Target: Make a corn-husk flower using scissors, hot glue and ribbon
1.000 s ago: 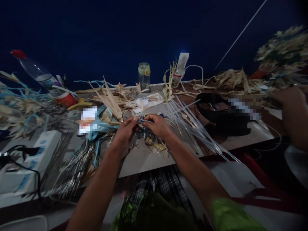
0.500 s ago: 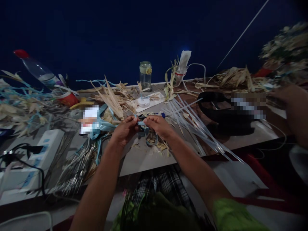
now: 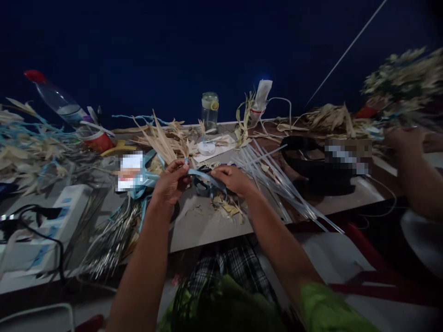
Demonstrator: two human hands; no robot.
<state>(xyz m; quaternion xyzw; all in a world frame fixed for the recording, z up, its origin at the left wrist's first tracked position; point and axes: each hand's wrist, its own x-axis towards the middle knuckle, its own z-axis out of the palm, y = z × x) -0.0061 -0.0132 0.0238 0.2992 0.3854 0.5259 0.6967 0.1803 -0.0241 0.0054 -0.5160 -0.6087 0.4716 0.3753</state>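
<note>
With the blue-wrapped husk stem (image 3: 187, 161) pinched in the left hand (image 3: 171, 183) and the pale blue strip (image 3: 201, 174) (bridging the gap above the table (image 3: 194, 233)) seemingly pinched in the right hand (image 3: 232, 179), guide the strip flat and lightly taut.

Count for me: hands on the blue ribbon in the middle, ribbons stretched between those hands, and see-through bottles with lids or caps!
Hands: 2, the left hand and right hand
Stretched blue ribbon: 1
See-through bottles: 2, the red-capped bottle and lidded bottle
Total: 5
</note>
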